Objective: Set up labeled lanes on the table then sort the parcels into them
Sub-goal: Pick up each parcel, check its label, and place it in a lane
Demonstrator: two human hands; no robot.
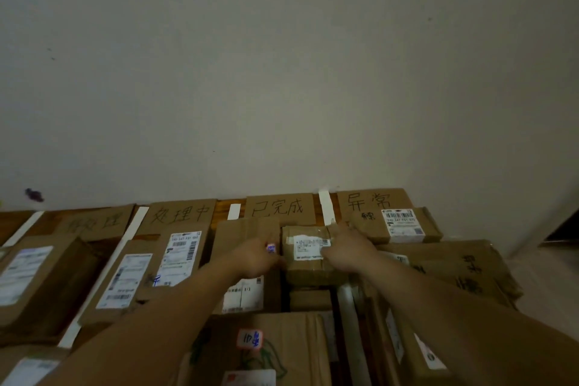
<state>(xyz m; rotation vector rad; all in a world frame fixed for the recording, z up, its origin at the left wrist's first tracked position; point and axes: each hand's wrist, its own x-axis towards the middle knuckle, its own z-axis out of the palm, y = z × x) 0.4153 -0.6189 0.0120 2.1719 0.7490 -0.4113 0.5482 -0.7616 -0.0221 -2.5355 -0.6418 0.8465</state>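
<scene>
At twelve o'clock, fingers of my right hand are clamping a small parcel; those of my left hand are pinching a purple item.

Arms outstretched, left hand curled (knuckles up) near right hand.

Of the person only two arms show. The left forearm is bare along all of its visible length, and so is the right forearm — bare wrists, bare hands. Each forearm looks broad and smooth where it is nearest the camera and narrows toward the wrist, as the wide lens draws it. The left hand and the right hand are dim and slightly blurred; knuckles show as soft ridges, and finer detail of the fingers cannot be told.
</scene>
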